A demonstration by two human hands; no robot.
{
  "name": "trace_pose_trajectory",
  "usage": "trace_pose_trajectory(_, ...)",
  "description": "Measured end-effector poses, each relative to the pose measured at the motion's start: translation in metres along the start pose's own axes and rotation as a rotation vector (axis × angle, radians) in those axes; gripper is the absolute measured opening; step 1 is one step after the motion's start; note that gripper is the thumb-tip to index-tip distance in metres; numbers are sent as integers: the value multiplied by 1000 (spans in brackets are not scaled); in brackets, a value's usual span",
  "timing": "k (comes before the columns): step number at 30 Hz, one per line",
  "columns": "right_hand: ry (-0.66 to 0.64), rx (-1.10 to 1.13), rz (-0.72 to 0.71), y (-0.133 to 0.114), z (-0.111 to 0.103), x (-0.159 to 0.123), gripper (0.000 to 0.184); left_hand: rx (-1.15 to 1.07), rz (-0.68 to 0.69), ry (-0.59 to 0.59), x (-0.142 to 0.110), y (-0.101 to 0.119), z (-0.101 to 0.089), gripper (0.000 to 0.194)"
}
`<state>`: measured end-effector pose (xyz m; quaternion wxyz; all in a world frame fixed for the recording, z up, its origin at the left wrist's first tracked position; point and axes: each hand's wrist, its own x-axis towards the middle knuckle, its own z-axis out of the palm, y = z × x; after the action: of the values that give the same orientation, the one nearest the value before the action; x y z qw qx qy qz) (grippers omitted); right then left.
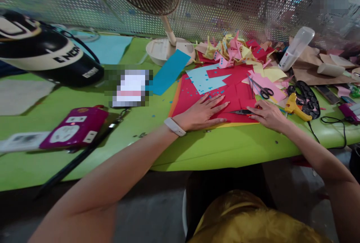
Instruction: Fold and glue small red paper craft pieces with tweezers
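Observation:
My left hand (204,111) lies flat with fingers spread on the red paper (197,81), pressing on its lower part. My right hand (268,114) is closed around a dark pointed tool (239,111) with a bit of orange at its grip. The tool's tip points left toward my left fingers, and my palm hides its rear end. Yellow and orange sheets show along the red paper's edges. A light blue cut-out paper (204,80) and small blue specks rest on the red sheet. Black-handled scissors (266,93) lie beyond my right hand on pink paper (271,85).
Behind the sheets are folded paper scraps (230,50) and a fan (168,50). A yellow glue gun (298,107), a black palette (305,87) and a clear-capped bottle (296,50) stand right. Leftward are a blue strip (170,72), a purple badge holder (74,127) and a large black bottle (50,51).

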<state>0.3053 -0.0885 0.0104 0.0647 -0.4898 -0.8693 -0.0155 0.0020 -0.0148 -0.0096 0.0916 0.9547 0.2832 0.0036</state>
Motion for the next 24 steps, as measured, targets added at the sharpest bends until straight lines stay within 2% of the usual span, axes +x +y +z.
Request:
trace_pose_trajectory(7, 71, 13, -64, -2, 7, 4, 44, -13, 6, -8, 0, 3, -1, 75)
trace_pose_trajectory(11, 66, 30, -68, -1, 5, 2, 43, -106, 21, 8, 1, -2, -3, 67)
trace_pose_trajectory(13, 58, 35, -64, -1, 5, 2, 43, -199, 21, 55, 2, -11, -6, 61)
trace_pose_trajectory(17, 61, 34, -58, 0, 6, 2, 43, -262, -37, 256, 2, -34, -10, 50)
trace_pose_trajectory(22, 57, 29, -63, 1, 6, 2, 43, -292, -28, 233, -1, -42, -18, 36)
trace_pose_trajectory(24, 58, 27, -66, 1, 5, 2, 43, -259, -34, 312, -2, -39, -23, 35)
